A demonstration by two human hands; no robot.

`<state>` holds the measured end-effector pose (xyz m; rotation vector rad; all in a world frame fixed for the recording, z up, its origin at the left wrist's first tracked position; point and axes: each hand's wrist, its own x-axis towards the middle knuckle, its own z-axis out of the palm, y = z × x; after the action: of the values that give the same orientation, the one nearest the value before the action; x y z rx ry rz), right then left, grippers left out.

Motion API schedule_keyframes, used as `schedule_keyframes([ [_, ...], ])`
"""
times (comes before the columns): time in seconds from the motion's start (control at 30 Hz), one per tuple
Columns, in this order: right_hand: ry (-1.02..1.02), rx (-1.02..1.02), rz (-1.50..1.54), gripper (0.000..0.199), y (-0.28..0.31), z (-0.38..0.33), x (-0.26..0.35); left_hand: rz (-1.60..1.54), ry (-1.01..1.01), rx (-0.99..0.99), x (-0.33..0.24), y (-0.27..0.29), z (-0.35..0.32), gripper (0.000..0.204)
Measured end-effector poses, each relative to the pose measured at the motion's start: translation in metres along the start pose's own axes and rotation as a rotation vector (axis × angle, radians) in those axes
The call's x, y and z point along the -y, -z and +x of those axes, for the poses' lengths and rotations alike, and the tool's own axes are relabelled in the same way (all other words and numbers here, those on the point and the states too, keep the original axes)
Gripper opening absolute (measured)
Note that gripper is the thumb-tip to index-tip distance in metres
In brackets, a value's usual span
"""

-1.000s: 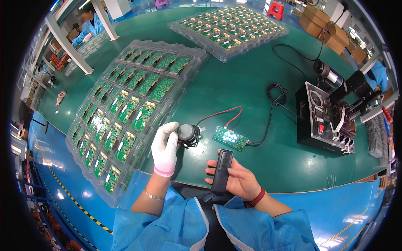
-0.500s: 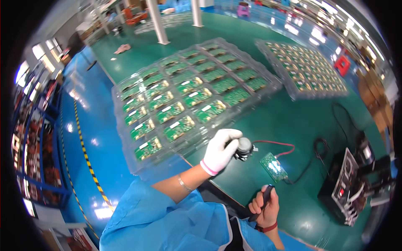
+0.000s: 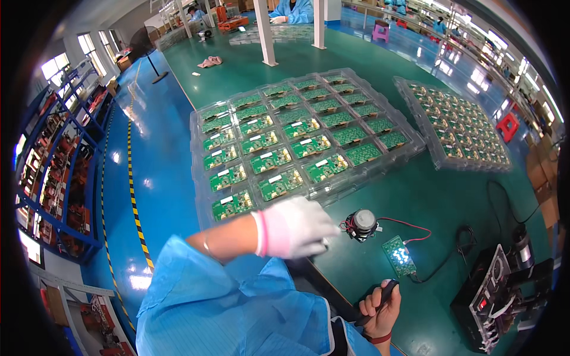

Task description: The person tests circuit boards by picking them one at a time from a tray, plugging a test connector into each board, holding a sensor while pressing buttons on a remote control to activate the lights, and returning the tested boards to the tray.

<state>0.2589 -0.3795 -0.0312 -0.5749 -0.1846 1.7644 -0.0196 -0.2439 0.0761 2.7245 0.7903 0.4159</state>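
Note:
My left hand [image 3: 294,228], in a white glove with a pink cuff, hovers over the table edge in front of the large tray. Its fingers are smeared by motion, so their grip cannot be told. Just right of it a round speaker-like part [image 3: 363,223] with a grey top and black body rests on the table, apart from the fingers. A red wire joins it to a small green circuit board [image 3: 399,256] with white lights glowing. Bare but for a red wristband, my right hand [image 3: 380,308] is closed around a black rod-shaped handle [image 3: 387,291], its lower end hidden.
A large clear tray [image 3: 205,204] holds rows of green circuit boards; a second filled tray [image 3: 436,157] lies at the right. A black instrument box [image 3: 484,296] with cables stands at the near right. Two white posts [image 3: 265,35] rise farther back, where a person [image 3: 291,12] works.
My left hand has let go of the round part, now on the table, and moved left toward me. My right hand keeps the black handle. The view has shifted.

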Motion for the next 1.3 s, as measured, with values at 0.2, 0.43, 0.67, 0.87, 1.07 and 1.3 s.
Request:
schedule_keyframes([
  [0.2,0.049,-0.098,-0.095,0.034,-0.01,-0.003,-0.002,0.242,0.728,-0.234,0.128,0.06,-0.042,0.037],
  [0.43,0.051,-0.08,-0.115,0.034,-0.011,-0.001,-0.002,0.432,1.368,-0.319,0.246,0.057,-0.131,0.033],
  [0.67,0.012,0.021,-0.028,0.035,0.001,-0.002,-0.002,0.629,1.326,-0.474,0.252,0.055,-0.147,0.021],
  [0.87,0.03,0.009,-0.016,0.034,0.001,0.0,-0.004,0.2,0.843,-1.042,0.221,0.061,-0.107,0.013],
  [1.07,0.008,0.032,-0.007,0.033,-0.003,0.001,0.0,0.453,0.232,-0.62,0.057,0.044,-0.027,0.02],
  [1.3,-0.003,0.072,-0.011,0.034,0.005,0.0,0.002,0.15,-0.199,-0.372,-0.024,-0.044,0.024,0.03],
])
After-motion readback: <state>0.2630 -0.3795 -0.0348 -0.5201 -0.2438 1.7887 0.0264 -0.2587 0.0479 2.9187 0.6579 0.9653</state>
